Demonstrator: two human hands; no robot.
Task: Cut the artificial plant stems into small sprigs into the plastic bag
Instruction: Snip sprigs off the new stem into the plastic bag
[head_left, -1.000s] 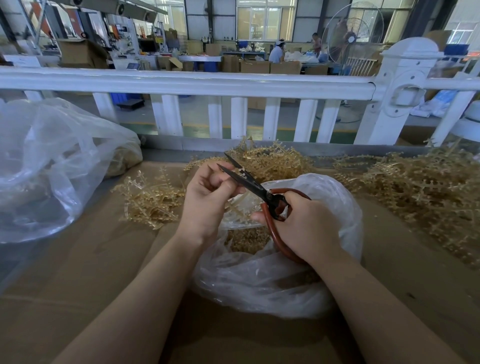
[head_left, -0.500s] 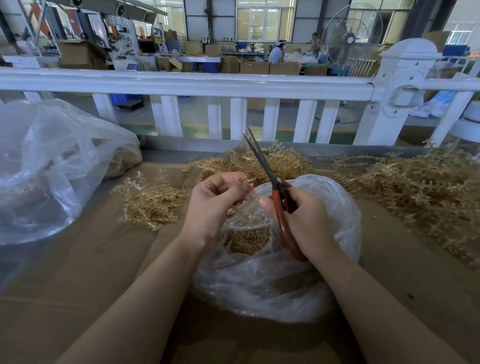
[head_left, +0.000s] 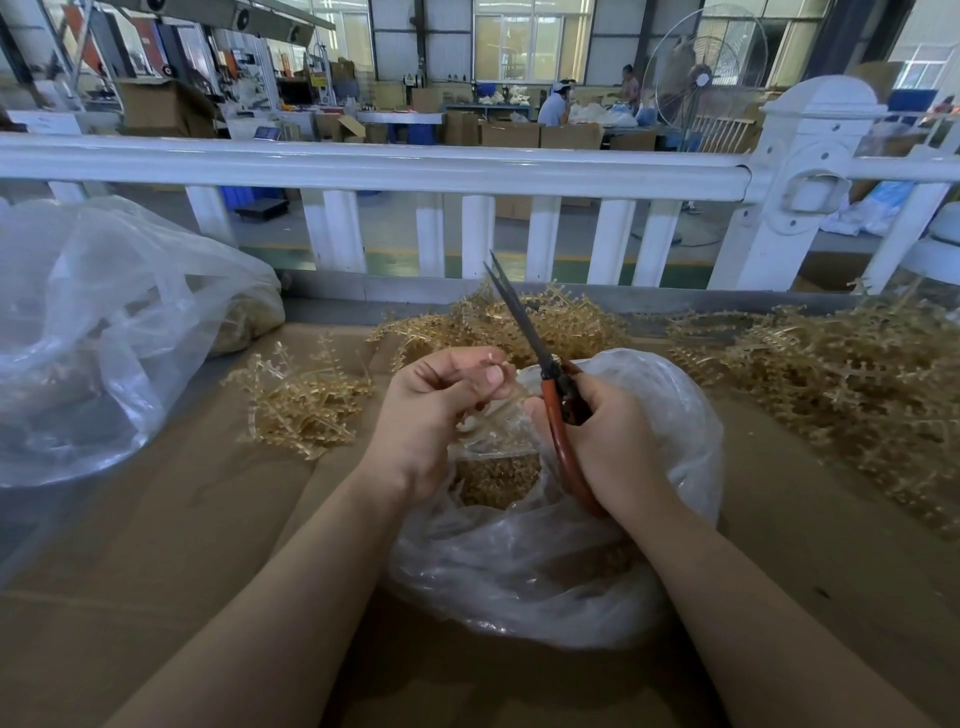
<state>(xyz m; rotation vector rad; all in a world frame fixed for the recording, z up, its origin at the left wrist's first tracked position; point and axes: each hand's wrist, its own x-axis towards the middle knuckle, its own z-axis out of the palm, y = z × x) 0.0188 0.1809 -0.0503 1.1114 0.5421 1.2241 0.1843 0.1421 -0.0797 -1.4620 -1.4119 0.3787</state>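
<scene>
My left hand (head_left: 431, 410) pinches a thin tan plant stem (head_left: 498, 410) above the mouth of a clear plastic bag (head_left: 670, 415) that rests on the cardboard in front of me. Small cut sprigs (head_left: 498, 480) fill the bag's bottom. My right hand (head_left: 608, 436) grips red-handled scissors (head_left: 553, 395); the dark blades are closed and point up and away, toward the railing. The right fingertips touch the stem beside my left thumb.
Piles of uncut tan stems lie to the left (head_left: 301, 400), behind the bag (head_left: 498, 322) and at the right (head_left: 841, 374). A large clear bag (head_left: 104, 332) sits far left. A white railing (head_left: 374, 161) borders the table's far edge.
The scissors swung from lying open and level across the stem to pointing upward with blades closed. My left hand stayed over the bag, holding the stem.
</scene>
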